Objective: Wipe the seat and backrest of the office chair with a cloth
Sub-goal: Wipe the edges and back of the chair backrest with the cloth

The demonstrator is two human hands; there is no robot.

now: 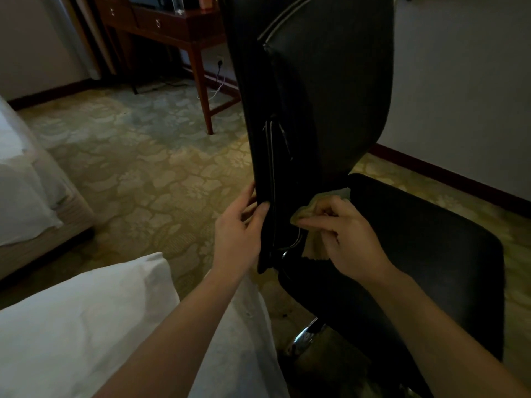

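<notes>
The black office chair [316, 110] is seen from the side, backrest upright, seat [416, 239] extending right. The lower edge of the backrest is gripped by the left hand [238, 225], thumb on the near face, fingers wrapped behind. A tan cloth [313, 208] is bunched under the right hand [344, 234], fingers curled onto it, pressed at the junction of backrest and seat. Patterned carpet [143, 168] lies beneath. A wooden desk [178, 27] stands behind; white bedding [71, 326] is at lower left.
</notes>
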